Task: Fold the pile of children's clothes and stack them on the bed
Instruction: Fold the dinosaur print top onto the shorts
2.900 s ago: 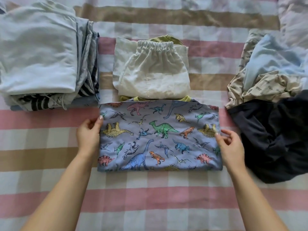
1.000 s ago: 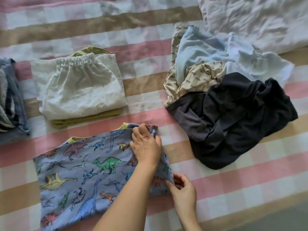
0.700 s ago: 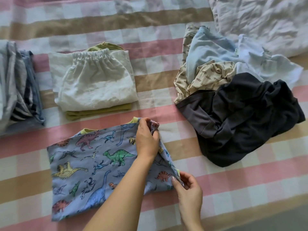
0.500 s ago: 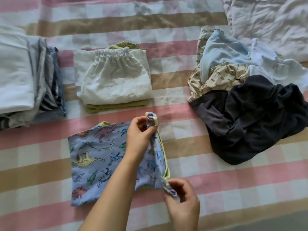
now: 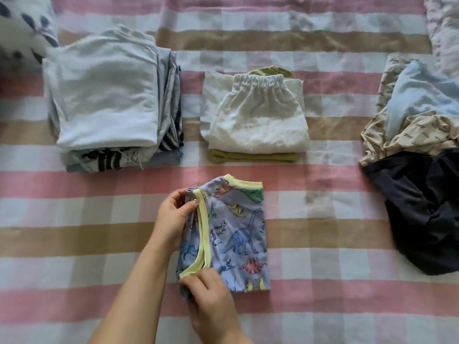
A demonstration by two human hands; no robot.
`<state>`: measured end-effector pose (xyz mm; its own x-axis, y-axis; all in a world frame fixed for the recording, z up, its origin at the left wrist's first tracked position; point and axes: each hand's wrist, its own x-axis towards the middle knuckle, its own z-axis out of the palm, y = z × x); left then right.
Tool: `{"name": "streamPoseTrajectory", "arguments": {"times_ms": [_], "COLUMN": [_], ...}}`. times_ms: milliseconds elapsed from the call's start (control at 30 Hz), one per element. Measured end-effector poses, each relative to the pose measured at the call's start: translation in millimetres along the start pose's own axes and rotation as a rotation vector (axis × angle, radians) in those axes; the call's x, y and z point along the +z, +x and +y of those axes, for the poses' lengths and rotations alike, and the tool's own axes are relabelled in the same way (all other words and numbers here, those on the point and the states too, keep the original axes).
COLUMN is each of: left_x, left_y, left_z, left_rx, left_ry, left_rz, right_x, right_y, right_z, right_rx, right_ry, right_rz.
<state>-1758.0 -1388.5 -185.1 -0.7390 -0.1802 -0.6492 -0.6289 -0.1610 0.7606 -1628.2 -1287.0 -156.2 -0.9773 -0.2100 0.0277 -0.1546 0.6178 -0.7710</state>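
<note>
A blue dinosaur-print garment [image 5: 238, 234] with yellow trim lies folded into a narrow rectangle on the checked bedspread [image 5: 323, 219]. My left hand [image 5: 175, 217] pinches its upper left corner by the yellow trim. My right hand [image 5: 211, 301] presses and grips its lower left corner. Behind it sits a folded stack with white gathered shorts [image 5: 255, 115] on an olive piece. A taller folded stack [image 5: 109, 95] with a pale top stands at the back left. The unfolded pile [image 5: 422, 150] of cream, light blue and black clothes lies at the right.
A patterned pillow [image 5: 22, 28] shows at the top left corner and a rumpled white quilt [image 5: 444, 28] at the top right. Bare bedspread stretches left of the dinosaur garment and along the near edge.
The wide dinosaur garment has been folded in half, right side over to the left, so it is now narrow. Both hands went with the edge to its left side. The view swung back left.
</note>
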Motion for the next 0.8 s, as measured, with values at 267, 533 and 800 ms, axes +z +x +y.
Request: {"name": "streamPoseTrajectory", "arguments": {"times_ms": [267, 533, 800], "left_x": [-1.6, 0.6, 12.2], "left_y": [-7.0, -54.2, -43.1], "left_z": [-15.5, -53.3, -39.4], "left_rx": [0.260, 0.053, 0.039], "left_ry": [0.377, 0.575, 0.484], "left_rz": [0.330, 0.377, 0.221], "right_x": [-3.2, -48.2, -44.4], "right_y": [0.1, 22.8, 57.4], "right_z": [24.0, 85.5, 87.7], "right_rx": [0.118, 0.821, 0.808], "right_ry": [0.061, 0.159, 0.331], "right_rz": [-0.106, 0.239, 0.178]}}
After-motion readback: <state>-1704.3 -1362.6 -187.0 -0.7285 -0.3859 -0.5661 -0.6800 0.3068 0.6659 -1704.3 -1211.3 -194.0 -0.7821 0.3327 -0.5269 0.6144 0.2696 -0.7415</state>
